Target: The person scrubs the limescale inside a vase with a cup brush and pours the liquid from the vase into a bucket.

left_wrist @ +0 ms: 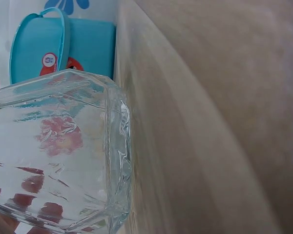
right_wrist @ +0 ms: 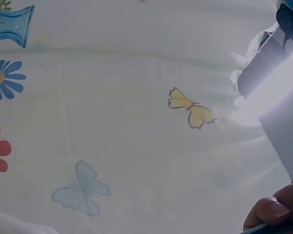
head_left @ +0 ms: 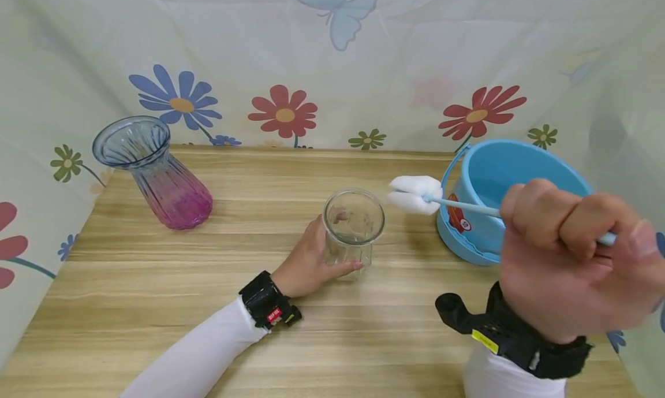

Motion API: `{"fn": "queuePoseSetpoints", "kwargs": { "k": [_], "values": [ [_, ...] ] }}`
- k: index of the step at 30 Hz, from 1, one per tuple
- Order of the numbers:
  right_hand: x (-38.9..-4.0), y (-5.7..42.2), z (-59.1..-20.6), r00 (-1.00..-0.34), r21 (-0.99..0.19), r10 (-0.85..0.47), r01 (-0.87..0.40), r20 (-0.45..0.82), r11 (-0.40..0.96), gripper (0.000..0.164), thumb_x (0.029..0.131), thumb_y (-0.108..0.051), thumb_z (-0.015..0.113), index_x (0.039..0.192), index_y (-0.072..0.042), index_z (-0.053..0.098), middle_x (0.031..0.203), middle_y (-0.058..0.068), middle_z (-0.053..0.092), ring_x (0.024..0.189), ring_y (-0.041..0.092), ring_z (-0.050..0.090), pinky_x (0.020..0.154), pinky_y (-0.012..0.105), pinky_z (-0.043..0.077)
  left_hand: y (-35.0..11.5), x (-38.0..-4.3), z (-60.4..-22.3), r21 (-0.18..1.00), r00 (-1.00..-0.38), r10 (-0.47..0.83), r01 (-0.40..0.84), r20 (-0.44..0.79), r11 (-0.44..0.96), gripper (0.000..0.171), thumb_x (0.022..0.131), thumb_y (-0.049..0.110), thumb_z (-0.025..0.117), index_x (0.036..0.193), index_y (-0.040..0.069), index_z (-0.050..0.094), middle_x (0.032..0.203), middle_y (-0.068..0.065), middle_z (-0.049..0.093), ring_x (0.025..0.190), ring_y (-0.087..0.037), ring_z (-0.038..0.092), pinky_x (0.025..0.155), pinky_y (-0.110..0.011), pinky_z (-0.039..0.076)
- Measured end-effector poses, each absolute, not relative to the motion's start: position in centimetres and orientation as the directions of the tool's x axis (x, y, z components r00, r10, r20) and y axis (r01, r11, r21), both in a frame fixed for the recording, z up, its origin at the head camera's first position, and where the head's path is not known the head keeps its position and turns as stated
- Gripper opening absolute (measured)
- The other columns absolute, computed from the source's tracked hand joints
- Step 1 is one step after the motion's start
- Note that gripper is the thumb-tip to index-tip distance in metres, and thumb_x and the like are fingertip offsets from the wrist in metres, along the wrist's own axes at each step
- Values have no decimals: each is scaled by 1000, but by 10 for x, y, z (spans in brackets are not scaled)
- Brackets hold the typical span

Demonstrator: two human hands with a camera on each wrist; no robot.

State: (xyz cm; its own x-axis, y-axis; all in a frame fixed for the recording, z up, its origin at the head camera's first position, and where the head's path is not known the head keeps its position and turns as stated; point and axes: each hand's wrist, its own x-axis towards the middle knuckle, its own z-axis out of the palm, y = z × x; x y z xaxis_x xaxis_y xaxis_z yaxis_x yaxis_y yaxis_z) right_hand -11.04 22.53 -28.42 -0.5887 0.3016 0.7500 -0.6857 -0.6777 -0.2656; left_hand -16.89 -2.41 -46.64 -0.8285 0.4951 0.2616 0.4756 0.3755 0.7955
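Observation:
A clear glass jar, with a round rim and a faceted body, is near the middle of the wooden table. My left hand grips it from the left, thumb across the near side and fingers around the back. In the left wrist view the faceted glass fills the left side, its thick base close to the tabletop. Raised at the right, my right hand grips a sponge bottle brush by its thin blue handle. The brush's white sponge head points left, between jar and bucket.
Behind the right hand stands a light blue bucket with a handle and a red sticker. A ribbed glass vase, blue fading to pink, stands at the back left. Flower-printed cloth hangs along the table's back and sides.

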Motion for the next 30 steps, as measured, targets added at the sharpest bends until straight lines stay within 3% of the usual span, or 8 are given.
{"fn": "queuePoseSetpoints", "kwargs": {
  "k": [1, 5, 12, 20, 25, 30],
  "values": [
    [-111, 224, -287, -592, -283, 296, -691, 749, -665, 40, 93, -22, 31, 59, -15, 11, 62, -4, 12, 56, 10, 17, 59, 20, 12, -24, -169, -466, 795, -829, 495, 475, 261, 377, 103, 86, 46, 83, 162, 29, 16, 154, -2, 40, 143, -17, 39, 122, -47, 36],
    [-116, 223, -297, -626, -392, 261, -706, 735, -590, 44, 88, -12, 44, 58, -12, 12, 61, -2, 14, 55, 10, 19, 58, 19, 12, -23, -168, -466, 795, -829, 496, 475, 260, 378, 103, 86, 46, 83, 162, 29, 16, 155, -2, 40, 143, -17, 38, 123, -46, 35],
    [-127, 211, -307, -592, -435, 303, -780, 747, -450, 54, 93, -1, 53, 52, -5, 17, 56, 3, 18, 52, 13, 22, 55, 22, 12, -23, -169, -468, 790, -832, 492, 474, 256, 390, 100, 86, 48, 83, 160, 26, 19, 155, -4, 40, 143, -18, 38, 122, -47, 36],
    [-142, 211, -325, -648, -556, 252, -753, 718, -352, 58, 99, 1, 52, 51, -1, 19, 56, 4, 19, 52, 15, 23, 52, 25, 10, -23, -170, -472, 791, -824, 500, 484, 267, 375, 105, 86, 50, 82, 163, 31, 13, 157, -2, 37, 144, -17, 37, 122, -49, 35],
    [-159, 215, -343, -689, -641, 231, -724, 687, -256, 55, 99, 7, 44, 49, 1, 22, 57, 4, 19, 52, 15, 23, 50, 28, 11, -23, -171, -472, 784, -816, 503, 499, 283, 369, 107, 86, 50, 82, 163, 31, 10, 158, -1, 36, 145, -17, 36, 124, -48, 33],
    [-174, 215, -359, -688, -677, 193, -725, 700, -128, 52, 98, 7, 44, 50, 1, 26, 60, 3, 20, 58, 13, 19, 55, 28, 12, -25, -171, -472, 778, -819, 500, 501, 283, 379, 106, 86, 50, 82, 163, 30, 11, 156, -4, 38, 144, -17, 37, 123, -47, 35]
  ]
}}
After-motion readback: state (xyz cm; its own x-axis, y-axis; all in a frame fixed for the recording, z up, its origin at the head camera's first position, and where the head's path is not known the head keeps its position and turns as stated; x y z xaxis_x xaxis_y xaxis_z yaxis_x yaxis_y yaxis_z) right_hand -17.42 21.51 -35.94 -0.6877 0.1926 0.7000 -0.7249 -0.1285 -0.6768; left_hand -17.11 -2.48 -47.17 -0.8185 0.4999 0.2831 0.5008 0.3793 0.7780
